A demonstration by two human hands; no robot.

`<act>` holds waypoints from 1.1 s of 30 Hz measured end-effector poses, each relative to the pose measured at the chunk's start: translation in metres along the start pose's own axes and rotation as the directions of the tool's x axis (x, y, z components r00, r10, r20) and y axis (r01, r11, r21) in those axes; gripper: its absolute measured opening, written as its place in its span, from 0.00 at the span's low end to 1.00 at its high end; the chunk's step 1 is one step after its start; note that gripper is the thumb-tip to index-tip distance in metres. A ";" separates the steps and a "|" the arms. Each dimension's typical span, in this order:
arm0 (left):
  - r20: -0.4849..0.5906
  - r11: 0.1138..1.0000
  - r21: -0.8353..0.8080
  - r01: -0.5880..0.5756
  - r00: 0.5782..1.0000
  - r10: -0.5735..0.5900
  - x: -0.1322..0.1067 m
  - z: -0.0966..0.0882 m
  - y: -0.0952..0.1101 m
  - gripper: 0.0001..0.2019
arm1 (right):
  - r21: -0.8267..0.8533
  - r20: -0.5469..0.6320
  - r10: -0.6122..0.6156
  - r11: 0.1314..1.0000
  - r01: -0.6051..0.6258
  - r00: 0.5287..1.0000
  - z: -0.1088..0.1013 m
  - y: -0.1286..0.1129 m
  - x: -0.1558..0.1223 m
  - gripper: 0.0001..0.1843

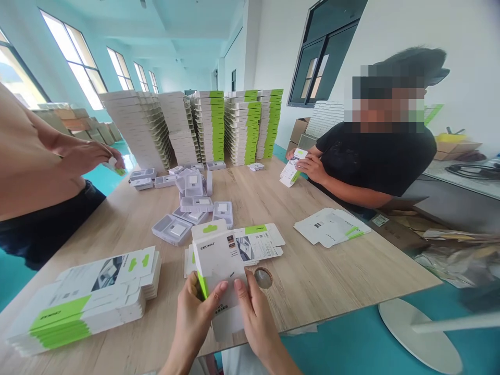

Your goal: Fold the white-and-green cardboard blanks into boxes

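Observation:
My left hand [193,317] and my right hand [255,312] both grip a white and green carton [219,260] marked CEUKAZ, held upright over the near edge of the wooden table [312,260]. Thumbs press on its front face. Its green-tabbed top flap stands up. Under and behind it lie flat printed cartons [260,242]. Grey plastic trays [183,221] with white inserts sit just beyond.
A stack of flat cartons [86,299] lies at the near left. Tall stacks of boxes [211,125] line the far end. A person in black [375,156] at the right holds a carton; flat cartons [332,226] lie before them. Another person's arm [78,153] reaches in at left.

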State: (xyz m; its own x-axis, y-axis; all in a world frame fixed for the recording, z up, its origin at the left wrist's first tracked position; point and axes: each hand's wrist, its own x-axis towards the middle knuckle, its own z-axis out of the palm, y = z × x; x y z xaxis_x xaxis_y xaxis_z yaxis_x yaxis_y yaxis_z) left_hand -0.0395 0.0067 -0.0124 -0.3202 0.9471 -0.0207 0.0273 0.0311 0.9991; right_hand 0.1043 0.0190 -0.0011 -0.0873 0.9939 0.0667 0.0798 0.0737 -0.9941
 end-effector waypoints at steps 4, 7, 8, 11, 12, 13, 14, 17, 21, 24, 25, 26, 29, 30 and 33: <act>0.291 0.952 0.205 -0.227 0.943 0.162 0.013 -0.003 -0.016 0.24 | -0.202 -0.311 0.095 0.966 -0.163 0.946 -0.054 0.012 0.031 0.43; 0.395 0.653 0.595 -0.470 0.877 0.272 0.040 -0.005 -0.030 0.28 | -0.272 -0.460 0.146 0.916 -0.296 0.876 -0.118 0.014 0.074 0.33; 0.409 0.620 0.614 -0.488 0.869 0.279 0.050 -0.006 -0.035 0.27 | -0.299 -0.488 0.154 0.895 -0.330 0.859 -0.138 0.013 0.088 0.28; 0.440 0.526 0.671 -0.522 0.852 0.285 0.078 -0.007 -0.049 0.27 | -0.383 -0.516 0.177 0.828 -0.410 0.838 -0.182 0.008 0.123 0.16; 0.447 0.498 0.686 -0.530 0.847 0.287 0.084 -0.009 -0.053 0.26 | -0.417 -0.519 0.168 0.806 -0.420 0.838 -0.189 0.006 0.131 0.17; 0.453 0.472 0.699 -0.537 0.843 0.290 0.087 -0.010 -0.057 0.25 | -0.455 -0.520 0.148 0.785 -0.420 0.841 -0.192 0.005 0.136 0.18; 0.457 0.448 0.710 -0.543 0.840 0.295 0.088 -0.013 -0.060 0.23 | -0.496 -0.517 0.117 0.766 -0.408 0.848 -0.192 0.004 0.138 0.20; 0.458 0.400 0.730 -0.554 0.831 0.316 0.082 -0.024 -0.068 0.21 | -0.631 -0.382 0.010 0.727 -0.269 0.924 -0.170 0.007 0.134 0.25; 0.436 0.399 0.736 -0.546 0.834 0.337 0.070 -0.041 -0.069 0.21 | -0.665 0.152 -0.017 0.738 0.115 0.988 -0.118 0.021 0.112 0.36; 0.403 0.443 0.730 -0.521 0.851 0.336 0.068 -0.049 -0.066 0.21 | -0.588 0.363 -0.023 0.770 0.247 0.932 -0.094 0.029 0.097 0.32; 0.392 0.465 0.724 -0.509 0.859 0.330 0.069 -0.050 -0.065 0.20 | -0.565 0.381 -0.039 0.781 0.266 0.924 -0.092 0.028 0.093 0.27; 0.379 0.491 0.717 -0.495 0.868 0.321 0.071 -0.050 -0.064 0.20 | -0.544 0.382 -0.061 0.792 0.278 0.922 -0.094 0.026 0.089 0.23; 0.337 0.586 0.683 -0.436 0.900 0.278 0.077 -0.047 -0.061 0.22 | -0.496 0.313 -0.131 0.822 0.280 0.941 -0.111 0.011 0.078 0.15; 0.320 0.620 0.668 -0.411 0.911 0.259 0.078 -0.045 -0.059 0.24 | -0.491 0.266 -0.149 0.829 0.267 0.952 -0.118 0.005 0.073 0.15; 0.284 0.713 0.612 -0.342 0.937 0.205 0.073 -0.039 -0.043 0.32 | -0.449 0.079 -0.185 0.871 0.201 0.980 -0.126 -0.009 0.052 0.21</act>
State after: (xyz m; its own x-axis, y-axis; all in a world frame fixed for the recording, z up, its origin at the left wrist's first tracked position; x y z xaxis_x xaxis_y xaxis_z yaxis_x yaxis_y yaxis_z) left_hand -0.1005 0.0622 -0.0551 -0.0258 0.9841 0.1757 0.7085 -0.1060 0.6977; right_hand 0.2237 0.0804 0.0225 -0.1788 0.9535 0.2427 0.4980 0.3005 -0.8134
